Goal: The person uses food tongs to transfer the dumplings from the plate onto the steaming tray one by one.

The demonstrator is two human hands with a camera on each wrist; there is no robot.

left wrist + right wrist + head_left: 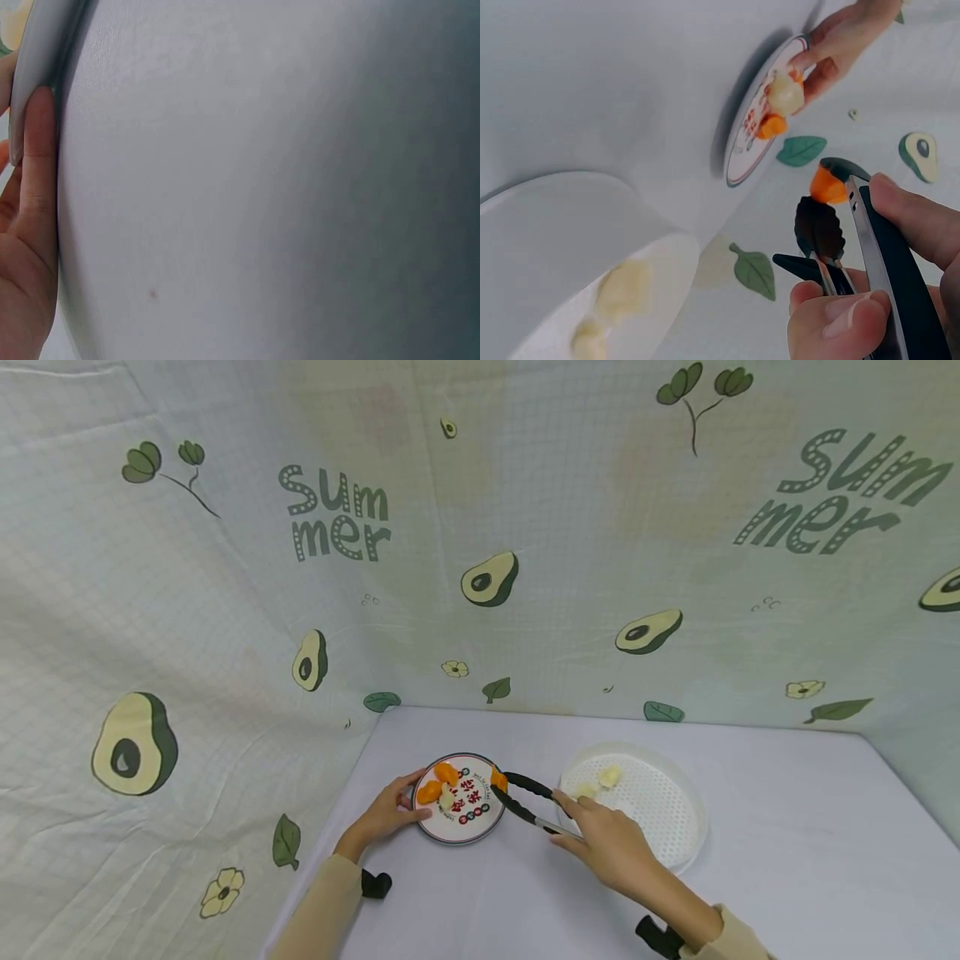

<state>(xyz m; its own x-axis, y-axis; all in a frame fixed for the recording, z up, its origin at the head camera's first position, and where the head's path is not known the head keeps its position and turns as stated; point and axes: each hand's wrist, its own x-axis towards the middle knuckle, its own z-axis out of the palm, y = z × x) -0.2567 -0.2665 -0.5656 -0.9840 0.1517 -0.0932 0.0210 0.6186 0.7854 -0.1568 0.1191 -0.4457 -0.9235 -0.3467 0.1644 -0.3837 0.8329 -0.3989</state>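
- The right hand (611,843) grips a pair of black tongs (525,797) by the handles, fingers and thumb curled round them; the wrist view shows the thumb lying along the upper arm of the tongs.
- The tong tips are pressed together on 1 orange piece (498,779), held at the right rim of the small printed plate (472,828) — in the right wrist view the piece (826,186) sits clamped at the tip, apart from the plate.
- The left hand (386,814) holds the plate's left edge, fingers touching the rim; the left wrist view shows a finger (37,165) laid flat against that rim, so the hand steadies rather than clenches.
- On the plate lie 2 more orange pieces (437,782) and 1 pale piece (447,799), close together on its left half.
- Just right of the plate stands a white perforated tray (660,810) with 2 pale yellowish pieces (609,776) near its far-left side.
- Everything rests on a white table (787,860) — behind and to the left hangs an avocado-print cloth (225,610).
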